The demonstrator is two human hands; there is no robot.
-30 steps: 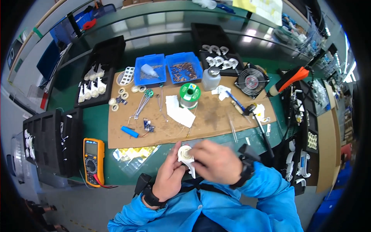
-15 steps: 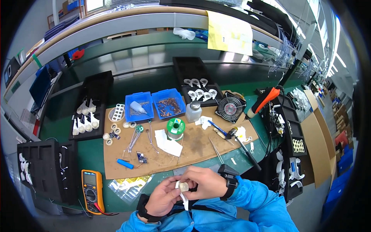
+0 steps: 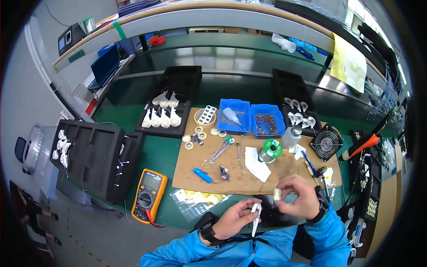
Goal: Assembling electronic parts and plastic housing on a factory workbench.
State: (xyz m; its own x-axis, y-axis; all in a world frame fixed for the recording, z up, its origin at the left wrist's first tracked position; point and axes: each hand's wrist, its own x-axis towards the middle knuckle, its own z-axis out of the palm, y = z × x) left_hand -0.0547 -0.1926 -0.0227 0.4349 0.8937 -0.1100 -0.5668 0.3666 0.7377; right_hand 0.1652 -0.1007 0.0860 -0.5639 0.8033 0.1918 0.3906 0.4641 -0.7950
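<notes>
My left hand (image 3: 231,222) is closed on a white plastic casing (image 3: 255,226) with a rounded top and a narrow tail, held upright above the table's front edge. To its right, my raised right hand (image 3: 303,199) pinches a small cream-coloured round piece (image 3: 277,195) between thumb and fingertips. The two pieces are apart. Beyond my hands lies a brown cardboard mat (image 3: 213,167) with a green solder spool (image 3: 270,150), a white paper sheet (image 3: 256,163), a blue cylindrical battery (image 3: 203,175) and a small circuit board (image 3: 224,172). Several cream round pieces (image 3: 188,145) lie at its left.
An orange multimeter (image 3: 150,196) and a clear bag (image 3: 195,204) lie near the front left. Black trays (image 3: 95,167) hold white parts. Blue bins (image 3: 267,120), a dispenser bottle (image 3: 291,137), a fan (image 3: 327,143) and an orange-handled tool (image 3: 365,143) stand farther right.
The hands have parted. My right hand has moved right and up with the cream piece, away from the white casing in my left hand. The view has swung left.
</notes>
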